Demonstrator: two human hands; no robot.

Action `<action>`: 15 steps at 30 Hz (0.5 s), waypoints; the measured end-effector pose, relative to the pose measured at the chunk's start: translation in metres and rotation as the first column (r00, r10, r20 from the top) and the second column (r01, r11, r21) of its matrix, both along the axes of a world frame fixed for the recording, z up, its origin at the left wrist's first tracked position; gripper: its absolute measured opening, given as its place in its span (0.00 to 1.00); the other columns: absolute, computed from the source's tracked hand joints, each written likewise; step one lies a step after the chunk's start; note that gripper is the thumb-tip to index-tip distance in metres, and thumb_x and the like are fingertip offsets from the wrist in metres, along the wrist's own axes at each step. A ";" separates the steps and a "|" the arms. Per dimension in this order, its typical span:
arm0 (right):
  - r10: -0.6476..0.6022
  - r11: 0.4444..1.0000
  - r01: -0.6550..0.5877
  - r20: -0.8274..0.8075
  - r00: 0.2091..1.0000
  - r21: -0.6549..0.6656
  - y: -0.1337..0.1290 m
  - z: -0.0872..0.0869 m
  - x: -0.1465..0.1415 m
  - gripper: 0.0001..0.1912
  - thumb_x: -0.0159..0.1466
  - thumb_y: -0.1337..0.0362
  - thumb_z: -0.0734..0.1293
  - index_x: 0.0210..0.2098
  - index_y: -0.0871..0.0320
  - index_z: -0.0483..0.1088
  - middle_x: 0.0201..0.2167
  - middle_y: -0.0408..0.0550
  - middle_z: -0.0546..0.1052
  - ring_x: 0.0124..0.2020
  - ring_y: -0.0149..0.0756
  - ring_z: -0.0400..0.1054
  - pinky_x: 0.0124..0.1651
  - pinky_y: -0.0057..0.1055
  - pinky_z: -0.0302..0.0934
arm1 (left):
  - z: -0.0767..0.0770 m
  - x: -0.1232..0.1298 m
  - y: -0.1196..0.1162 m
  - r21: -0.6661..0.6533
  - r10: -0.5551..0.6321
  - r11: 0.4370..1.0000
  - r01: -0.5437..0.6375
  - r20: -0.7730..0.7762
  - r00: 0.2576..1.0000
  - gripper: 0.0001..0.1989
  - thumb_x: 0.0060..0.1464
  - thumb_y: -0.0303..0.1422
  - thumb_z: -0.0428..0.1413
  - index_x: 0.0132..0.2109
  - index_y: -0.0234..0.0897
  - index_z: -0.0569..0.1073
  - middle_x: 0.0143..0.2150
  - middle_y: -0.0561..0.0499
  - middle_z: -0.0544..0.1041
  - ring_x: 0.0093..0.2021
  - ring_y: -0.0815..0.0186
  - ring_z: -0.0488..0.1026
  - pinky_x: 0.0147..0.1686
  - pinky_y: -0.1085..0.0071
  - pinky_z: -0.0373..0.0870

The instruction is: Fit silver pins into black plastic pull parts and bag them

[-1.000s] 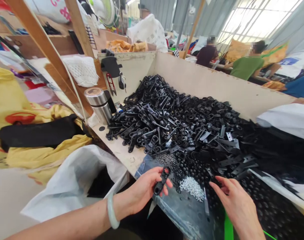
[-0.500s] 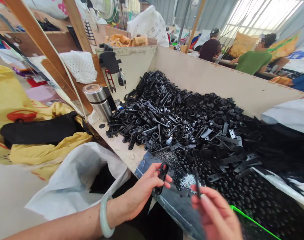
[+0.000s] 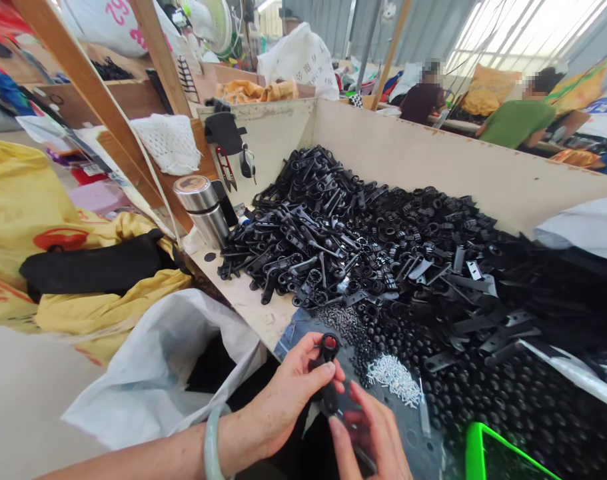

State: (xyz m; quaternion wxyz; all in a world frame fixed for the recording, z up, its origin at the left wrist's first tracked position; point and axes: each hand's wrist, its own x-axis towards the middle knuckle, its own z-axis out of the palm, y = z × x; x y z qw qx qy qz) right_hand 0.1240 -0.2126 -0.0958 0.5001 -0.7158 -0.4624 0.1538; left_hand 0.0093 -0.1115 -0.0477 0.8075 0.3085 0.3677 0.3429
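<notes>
My left hand (image 3: 293,380) is closed around a black plastic part with a ring at its top (image 3: 329,344); its thumb presses across the part's middle. Something reddish shows through the ring, likely a fingertip. My right hand (image 3: 370,433), partly blurred, has its thumb and fingers at the lower end of the same part. Whether a separate thin piece sits between those fingers is hidden. Just beyond the hands lie a heap of small silver screws (image 3: 394,379) and a slim pale tool (image 3: 424,408) on the dark work surface (image 3: 408,430).
Piles of black ring-ended parts (image 3: 288,247), black rings (image 3: 423,213) and round black beads (image 3: 508,407) fill the walled bench. A bright green-edged container (image 3: 476,450) stands at lower right. A steel flask (image 3: 203,210) and an open white sack (image 3: 138,373) are at left. Two people sit beyond.
My right hand has moved left to the part in my left hand, bringing the thin dark piece it held. The screws and pale tool have come into fuller view.
</notes>
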 end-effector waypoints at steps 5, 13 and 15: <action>0.072 0.978 -0.125 0.296 0.952 0.167 0.013 0.006 0.001 0.13 0.66 0.67 0.70 0.49 0.48 0.77 0.38 0.42 0.83 0.35 0.34 0.79 0.40 0.28 0.71 | 0.005 0.003 0.001 -0.151 0.009 0.989 -0.002 0.049 0.999 0.13 0.56 0.35 0.64 0.46 0.40 0.71 0.41 0.50 0.77 0.42 0.64 0.72 0.45 0.69 0.66; 0.037 0.980 -0.093 0.301 0.953 0.174 0.013 0.013 0.000 0.08 0.66 0.66 0.71 0.45 0.52 0.78 0.33 0.43 0.82 0.30 0.34 0.78 0.33 0.27 0.69 | 0.006 0.000 -0.003 -0.138 -0.024 0.990 0.028 0.031 0.999 0.20 0.57 0.36 0.64 0.55 0.40 0.72 0.53 0.45 0.77 0.57 0.59 0.69 0.56 0.65 0.63; 0.023 0.984 -0.079 0.327 0.945 0.159 0.014 0.013 -0.002 0.09 0.66 0.65 0.71 0.46 0.53 0.77 0.33 0.44 0.82 0.30 0.34 0.78 0.33 0.27 0.68 | 0.005 0.001 -0.006 -0.125 -0.032 0.991 0.036 0.034 0.999 0.18 0.59 0.36 0.63 0.54 0.40 0.72 0.55 0.45 0.76 0.58 0.58 0.69 0.57 0.65 0.64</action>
